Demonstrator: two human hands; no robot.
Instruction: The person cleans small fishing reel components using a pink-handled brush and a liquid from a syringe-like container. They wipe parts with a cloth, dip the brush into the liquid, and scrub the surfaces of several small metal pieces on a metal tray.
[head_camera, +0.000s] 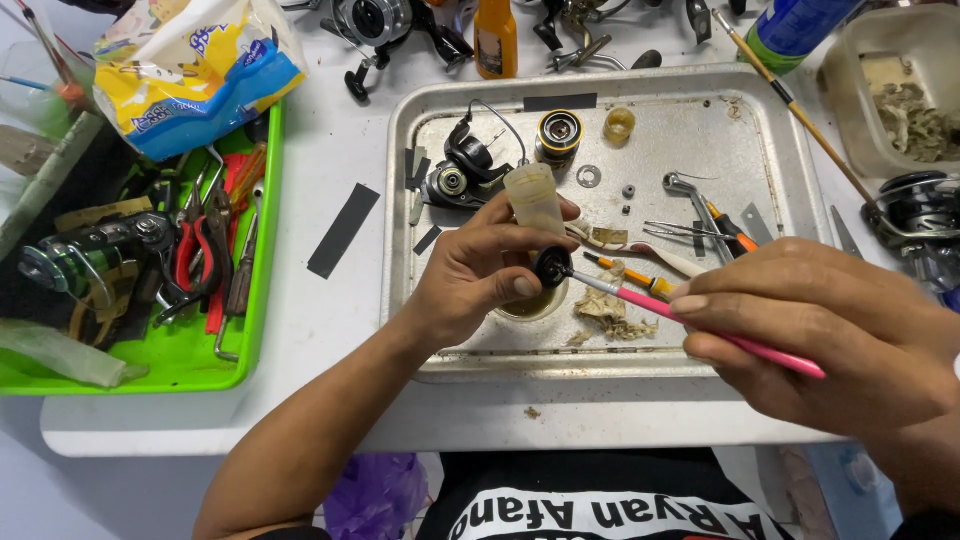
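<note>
Left forearm bare, rising from the lower left edge toward the middle; wrist bent slightly inward; left hand (480, 270) back-up, fingers curled, thumb laid flat across the front with its nail showing, fingertips pinched shut on something small and also wrapped about something taller behind; right hand (830, 340) entering from the lower right, knuckles upward, wrist hidden at the frame edge; forefinger and thumb pressed together in a pen grip, remaining fingers folded beneath; both hands close together, not touching, fingertips aimed toward one another.
</note>
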